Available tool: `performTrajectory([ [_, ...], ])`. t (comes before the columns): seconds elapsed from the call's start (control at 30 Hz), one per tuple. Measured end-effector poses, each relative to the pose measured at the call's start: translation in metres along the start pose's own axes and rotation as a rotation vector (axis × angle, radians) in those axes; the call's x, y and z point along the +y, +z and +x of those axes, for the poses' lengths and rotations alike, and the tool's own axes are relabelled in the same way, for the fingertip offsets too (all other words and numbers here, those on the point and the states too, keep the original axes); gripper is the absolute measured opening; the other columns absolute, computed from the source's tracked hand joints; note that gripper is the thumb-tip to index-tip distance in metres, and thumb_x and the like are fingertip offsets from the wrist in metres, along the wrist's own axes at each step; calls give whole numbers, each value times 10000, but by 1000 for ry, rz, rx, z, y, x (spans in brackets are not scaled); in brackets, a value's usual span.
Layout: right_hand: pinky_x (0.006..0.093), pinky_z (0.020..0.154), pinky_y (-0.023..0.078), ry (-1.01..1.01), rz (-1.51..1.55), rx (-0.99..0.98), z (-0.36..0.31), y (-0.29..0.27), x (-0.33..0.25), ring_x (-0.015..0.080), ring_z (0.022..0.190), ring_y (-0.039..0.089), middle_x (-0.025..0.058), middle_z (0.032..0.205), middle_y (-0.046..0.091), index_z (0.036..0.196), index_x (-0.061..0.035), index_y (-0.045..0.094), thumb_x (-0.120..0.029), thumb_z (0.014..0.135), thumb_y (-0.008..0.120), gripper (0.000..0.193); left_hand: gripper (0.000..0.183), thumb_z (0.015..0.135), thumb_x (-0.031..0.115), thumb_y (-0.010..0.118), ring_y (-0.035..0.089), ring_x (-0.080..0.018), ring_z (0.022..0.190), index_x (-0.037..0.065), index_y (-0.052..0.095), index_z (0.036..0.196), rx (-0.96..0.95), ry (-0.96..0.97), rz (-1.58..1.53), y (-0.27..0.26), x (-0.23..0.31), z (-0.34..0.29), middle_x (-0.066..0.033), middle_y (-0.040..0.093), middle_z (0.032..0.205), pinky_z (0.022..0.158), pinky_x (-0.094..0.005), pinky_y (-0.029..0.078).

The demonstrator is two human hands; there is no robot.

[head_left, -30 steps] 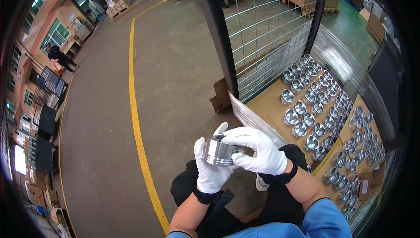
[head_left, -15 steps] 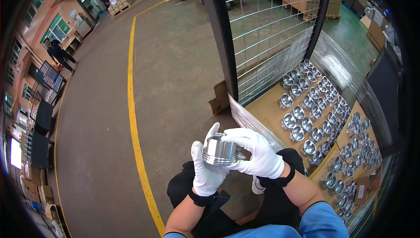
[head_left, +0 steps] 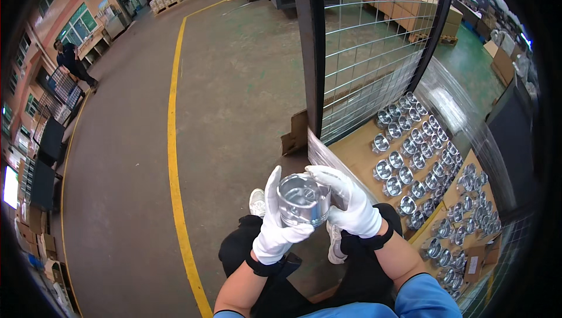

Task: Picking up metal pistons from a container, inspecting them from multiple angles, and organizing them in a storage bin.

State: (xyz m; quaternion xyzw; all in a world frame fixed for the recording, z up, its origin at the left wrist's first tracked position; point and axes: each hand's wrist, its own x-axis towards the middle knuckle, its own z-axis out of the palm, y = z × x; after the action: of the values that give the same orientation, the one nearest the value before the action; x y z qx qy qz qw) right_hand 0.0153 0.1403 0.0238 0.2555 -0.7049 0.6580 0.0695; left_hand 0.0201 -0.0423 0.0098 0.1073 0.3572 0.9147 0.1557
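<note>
A shiny metal piston is held up in front of me between both white-gloved hands, its hollow side tilted toward me. My left hand cups it from the left, with the thumb across its lower front and the fingers along its side. My right hand grips its right side and far rim; some of those fingertips are hidden behind the metal. To the right, rows of similar pistons stand on a brown cardboard sheet inside a wire-mesh cage.
The cage's black post and mesh side rise ahead of me. Clear plastic wrap lines its edges. A small cardboard box sits among the nearer pistons. A yellow line runs along the floor; a person walks far left.
The piston has been turned in my hands: its side wall with ring grooves faced me before, and now its hollow interior does. The far person has shifted slightly.
</note>
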Motion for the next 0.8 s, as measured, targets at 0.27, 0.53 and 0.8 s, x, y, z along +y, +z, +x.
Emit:
performTrajectory([
  [0.27,369,1073,395,66,45,-12,-3,-1,3,284,1280,503,163,1353,537,1318,-10,542,76,711,614,618,1128,604,128,923,486,-247,1256,115,219,1485,-84,263,495,-9,-7,-2,-117,439,1371,1024,-384,453],
  [0.53,370,980,470,-66,-258,-83,3,0,0,282,1144,598,151,1267,591,1306,-21,553,-192,756,816,634,1130,613,95,902,556,-231,1159,121,215,1510,84,66,88,-2,0,0,-71,484,1280,983,-384,506],
  [0.8,373,854,525,-199,-457,-10,10,-7,-13,317,965,648,182,1126,639,1313,-16,548,-170,713,808,672,999,639,215,914,518,-279,1174,81,351,1453,93,385,896,-22,-14,0,-123,485,1264,983,-402,462],
])
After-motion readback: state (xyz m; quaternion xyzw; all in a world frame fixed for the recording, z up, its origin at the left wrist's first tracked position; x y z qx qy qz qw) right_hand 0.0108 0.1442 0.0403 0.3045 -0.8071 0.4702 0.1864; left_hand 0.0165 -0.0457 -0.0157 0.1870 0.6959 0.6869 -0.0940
